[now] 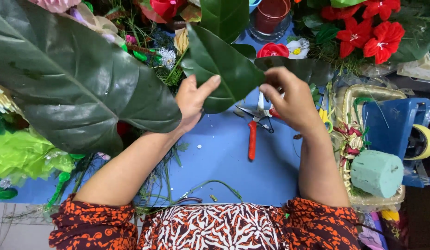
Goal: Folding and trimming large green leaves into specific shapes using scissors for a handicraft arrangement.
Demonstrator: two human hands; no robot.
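From my remote feed: a huge glossy dark-green leaf fills the left. My left hand, fingers open, props a smaller dark-green heart-shaped leaf held above the blue tabletop; my right hand pinches its tip. The leaf looks uncut, I judge. Red-handled scissors lie unused; a green foam block sits bare, rightmost.
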